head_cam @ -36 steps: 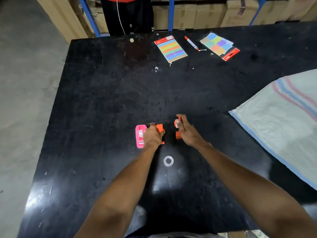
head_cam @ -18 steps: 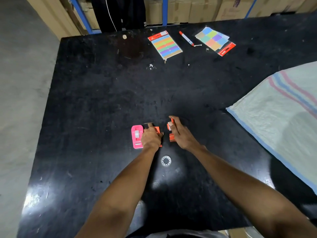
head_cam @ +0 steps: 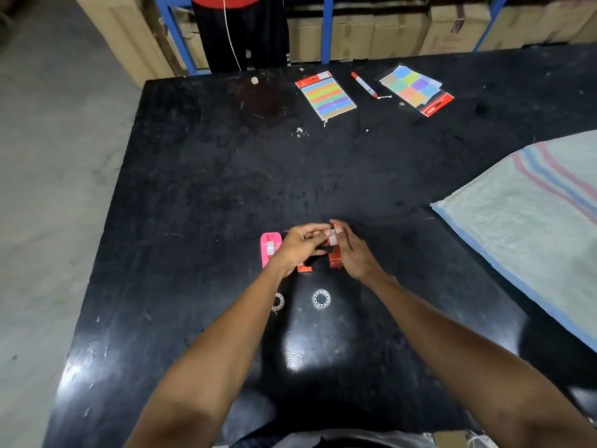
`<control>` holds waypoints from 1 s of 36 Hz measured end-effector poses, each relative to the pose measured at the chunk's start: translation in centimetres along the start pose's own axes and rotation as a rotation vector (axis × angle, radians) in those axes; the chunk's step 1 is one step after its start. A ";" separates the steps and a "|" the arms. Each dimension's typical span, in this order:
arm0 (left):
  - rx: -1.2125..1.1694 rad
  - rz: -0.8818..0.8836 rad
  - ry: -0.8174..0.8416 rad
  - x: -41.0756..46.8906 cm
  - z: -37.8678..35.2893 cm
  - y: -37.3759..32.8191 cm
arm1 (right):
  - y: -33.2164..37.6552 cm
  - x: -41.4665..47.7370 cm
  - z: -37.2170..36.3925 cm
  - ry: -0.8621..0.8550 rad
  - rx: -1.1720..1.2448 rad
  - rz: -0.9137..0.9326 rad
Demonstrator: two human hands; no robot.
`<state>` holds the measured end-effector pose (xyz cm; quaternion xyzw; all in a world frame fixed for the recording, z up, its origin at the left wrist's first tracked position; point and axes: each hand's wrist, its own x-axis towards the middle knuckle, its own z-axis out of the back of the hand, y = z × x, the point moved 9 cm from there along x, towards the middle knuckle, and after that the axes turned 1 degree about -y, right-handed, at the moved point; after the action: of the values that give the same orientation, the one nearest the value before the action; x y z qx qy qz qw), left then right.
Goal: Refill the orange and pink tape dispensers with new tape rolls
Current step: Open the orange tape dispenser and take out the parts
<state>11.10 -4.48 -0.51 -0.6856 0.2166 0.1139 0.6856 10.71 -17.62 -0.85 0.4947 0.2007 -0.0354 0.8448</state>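
The pink tape dispenser (head_cam: pixel 270 248) lies flat on the black table (head_cam: pixel 200 195), just left of my left hand (head_cam: pixel 298 245). The orange dispenser is in two parts. One part (head_cam: pixel 305 267) lies under my left wrist. The other (head_cam: pixel 335 257) stands upright, gripped by my right hand (head_cam: pixel 352 253). My left fingers reach across and pinch a small whitish tape roll (head_cam: pixel 332 237) at the top of that upright part. Two clear tape rings lie nearer to me: one (head_cam: pixel 320 298) in the open, one (head_cam: pixel 278 301) half hidden by my left forearm.
A woven sack (head_cam: pixel 529 215) covers the table's right side. At the far edge lie a striped sticky-note pack (head_cam: pixel 325 95), a red marker (head_cam: pixel 364 85) and a coloured-squares pack (head_cam: pixel 415 88). A person (head_cam: pixel 239 30) stands behind the table before shelves of cardboard boxes.
My left hand has left the orange part beside the pink dispenser and moved right to meet my right hand at the upright orange part. A second tape ring now shows by my left forearm.
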 end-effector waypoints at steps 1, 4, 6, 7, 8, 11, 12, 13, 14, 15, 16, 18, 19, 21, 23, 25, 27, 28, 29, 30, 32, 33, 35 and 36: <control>0.004 0.000 -0.003 -0.1 0.0 0.1 | 0.1 -0.1 0.1 -0.005 -0.005 0.001; 0.015 0.002 -0.013 -0.1 -0.1 0.4 | 0.5 -0.5 0.4 -0.009 -0.012 0.028; 0.015 0.005 -0.021 -0.1 -0.1 0.7 | 0.5 -0.7 0.5 -0.005 -0.019 0.037; 0.011 0.008 -0.023 0.0 -0.1 0.8 | 0.5 -0.8 0.6 -0.008 -0.025 0.039; 0.005 0.011 -0.023 0.0 -0.1 0.8 | 0.4 -0.8 0.7 -0.010 -0.024 0.038; 0.007 0.009 -0.034 0.0 0.1 0.8 | 0.0 -0.8 1.2 -0.027 -0.020 0.035; 0.013 0.004 -0.042 -0.1 0.2 0.7 | -0.1 -0.7 1.3 -0.030 -0.025 0.039; 0.022 -0.002 -0.053 -0.1 0.4 0.7 | -0.2 -0.6 1.5 -0.033 -0.035 0.038; 0.040 -0.007 -0.065 -0.1 0.5 0.7 | -0.3 -0.5 1.7 -0.036 -0.045 0.036; 0.068 -0.008 -0.076 -0.1 0.6 0.9 | -0.3 -0.5 1.9 -0.040 -0.054 0.033; 0.109 -0.010 -0.082 -0.2 0.6 1.0 | -0.5 -0.4 2.2 -0.050 -0.064 0.033; 0.209 -0.015 -0.087 -0.3 0.2 1.6 | -0.7 -0.3 2.6 -0.072 -0.074 0.026; 0.263 -0.022 -0.084 -0.3 -0.2 1.9 | -0.9 -0.3 2.9 -0.084 -0.079 0.022; 0.385 -0.020 -0.074 -0.3 -1.3 2.7 | -1.3 -0.1 3.4 -0.118 -0.099 0.018; 0.515 -0.025 -0.047 -0.6 -2.7 3.1 | -1.6 0.0 3.7 -0.139 -0.117 0.013; 0.709 -0.041 -0.023 -0.7 -4.0 3.4 | -1.8 0.2 4.1 -0.148 -0.122 0.016; 0.904 -0.034 -0.001 -1.0 -5.1 3.6 | -2.1 0.4 4.2 -0.145 -0.113 0.012; 0.966 -0.015 0.026 -1.1 -5.7 3.9 | -2.1 0.5 4.3 -0.145 -0.109 0.011; 1.008 0.003 0.053 -1.1 -6.3 4.3 | -2.2 0.6 4.4 -0.145 -0.112 0.012; 1.041 0.016 0.080 -1.2 -6.7 4.8 | -2.4 0.7 4.4 -0.146 -0.113 0.014; 1.091 0.010 0.115 -1.3 -7.5 5.7 | -2.7 1.0 4.6 -0.147 -0.106 0.010; 1.104 0.009 0.124 -1.3 -7.7 6.2 | -2.8 1.1 4.5 -0.145 -0.106 0.005; 1.110 0.006 0.128 -1.4 -8.1 6.8 | -3.0 1.3 4.5 -0.136 -0.111 -0.012; 1.100 0.013 0.125 -1.4 -8.2 7.1 | -2.9 1.3 4.5 -0.133 -0.110 -0.015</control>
<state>5.56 -12.13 -5.90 -0.2306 0.2886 -0.0527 0.9278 12.47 -22.72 -1.82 0.4424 0.1497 -0.0634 0.8820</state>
